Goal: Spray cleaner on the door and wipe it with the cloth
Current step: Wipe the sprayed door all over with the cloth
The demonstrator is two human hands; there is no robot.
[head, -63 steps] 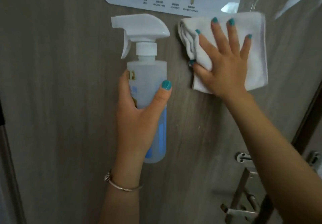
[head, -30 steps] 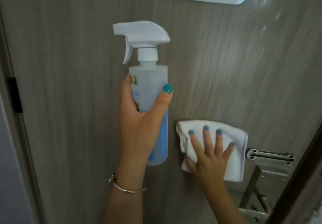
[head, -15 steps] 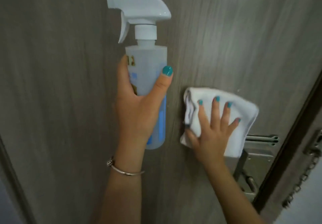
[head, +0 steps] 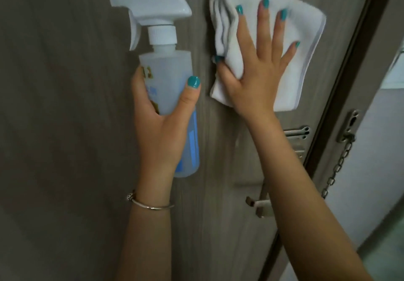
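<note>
Head view looks straight at a grey wood-grain door (head: 65, 127), and I'll place everything by the spray bottle (head: 168, 79) held up in front of it. That bottle stands upright, its white trigger head at the top with the nozzle pointing away from the cloth side, a pale blue liquid showing in the lower half. The left hand (head: 159, 127) holds it from below; its grip is wrapped round the body, thumb on the side nearest the cloth and the fingers curling round the far side. A thin silver bracelet (head: 150, 205) sits on that wrist, well below the bottle's base.

Just beside the bottle, level with its trigger head and shoulder, a folded white cloth (head: 301, 40) lies flat against the door. The right hand (head: 253, 71) presses on it with its grip spread, the fingers straight and fanned upward, the thumb tucked at the cloth's folded edge nearest the bottle. Bottle and cloth are near but not touching.

Lower than the cloth and farther from the bottle, a metal door handle (head: 260, 205) juts out, with a metal plate above it, partly hidden by the right forearm. Past the door's edge, a security chain (head: 338, 167) hangs from the frame.
</note>
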